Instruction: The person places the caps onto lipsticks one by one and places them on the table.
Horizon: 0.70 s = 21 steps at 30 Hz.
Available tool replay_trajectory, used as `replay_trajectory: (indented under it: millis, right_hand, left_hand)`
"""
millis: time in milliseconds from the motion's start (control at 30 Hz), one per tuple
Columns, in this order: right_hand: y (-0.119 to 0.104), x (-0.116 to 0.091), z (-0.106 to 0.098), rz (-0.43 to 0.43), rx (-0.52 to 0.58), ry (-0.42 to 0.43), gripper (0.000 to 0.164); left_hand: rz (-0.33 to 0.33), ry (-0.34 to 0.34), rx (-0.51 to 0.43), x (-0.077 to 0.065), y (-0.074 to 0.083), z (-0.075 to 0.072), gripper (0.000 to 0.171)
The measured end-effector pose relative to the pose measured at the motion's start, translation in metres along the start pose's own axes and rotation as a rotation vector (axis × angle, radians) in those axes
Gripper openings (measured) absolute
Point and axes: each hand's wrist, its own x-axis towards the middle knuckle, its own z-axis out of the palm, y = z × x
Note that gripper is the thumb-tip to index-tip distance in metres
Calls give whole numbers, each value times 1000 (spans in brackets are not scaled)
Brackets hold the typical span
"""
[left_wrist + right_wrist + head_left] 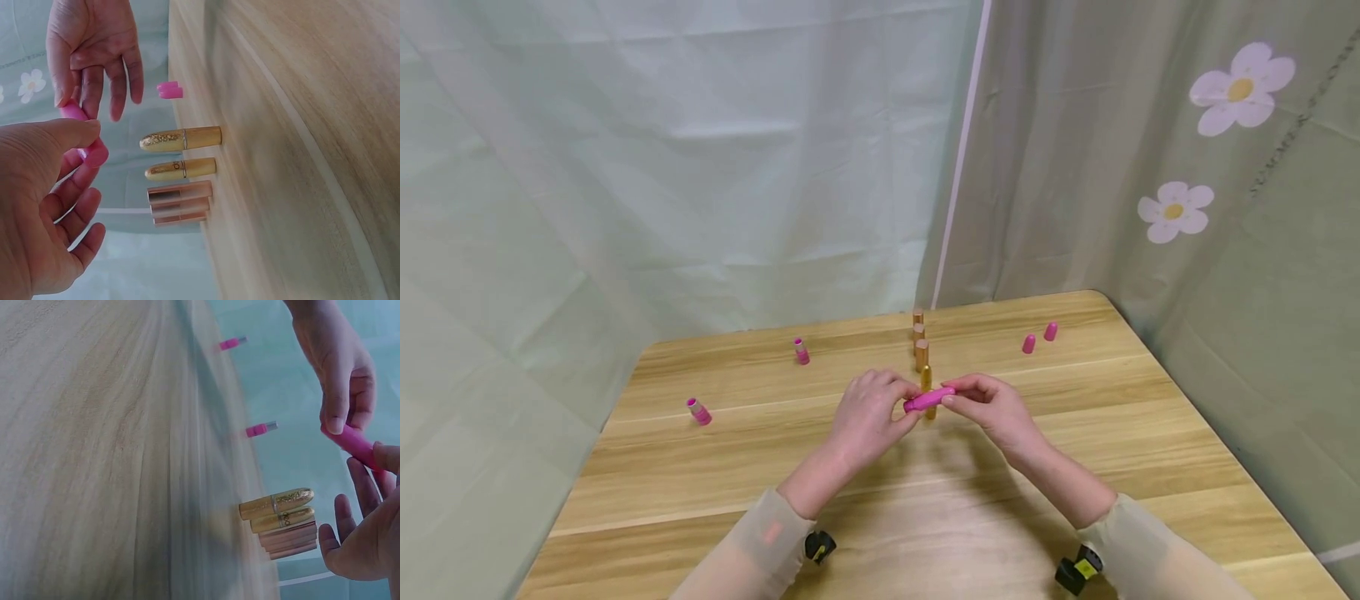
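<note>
A closed pink lipstick (pixel 931 400) is held level above the table between two hands. At its left end the left hand (pixel 868 412) pinches it between thumb and fingers. The right hand (pixel 996 412) pinches the opposite, rounded end, its other fingers extended in the left wrist view. Just behind the hands stand two gold lipsticks (pixel 181 139), partly hidden by the pink one in the head view. Three copper-coloured tubes (pixel 921 356) stand upright in line behind those.
To the left, two uncapped pink lipstick bases (pixel 700 412) with silver collars stand apart. Two pink caps (pixel 1028 343) stand at the back right. Wood-grain table (pixel 760 450); curtains (pixel 775 167) hang around its far and side edges.
</note>
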Motion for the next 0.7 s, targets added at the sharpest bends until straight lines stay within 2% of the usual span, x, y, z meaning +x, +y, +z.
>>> replay_trajectory:
  millis: [167, 400, 533, 700]
  right_hand:
    - [-2, 0, 1, -50, -42, -27, 38]
    - [-6, 3, -7, -81, -43, -72, 37]
    - [-5, 6, -19, -73, -71, -52, 36]
    - [-2, 9, -36, -57, -136, -8, 36]
  left_hand:
    - [-27, -32, -31, -1, -2, 4, 19]
    - [-137, -101, -244, -2, -5, 13, 16]
    - [-181, -160, -308, -4, -7, 21, 16]
    - [-184, -207, -340, -7, -11, 30, 17]
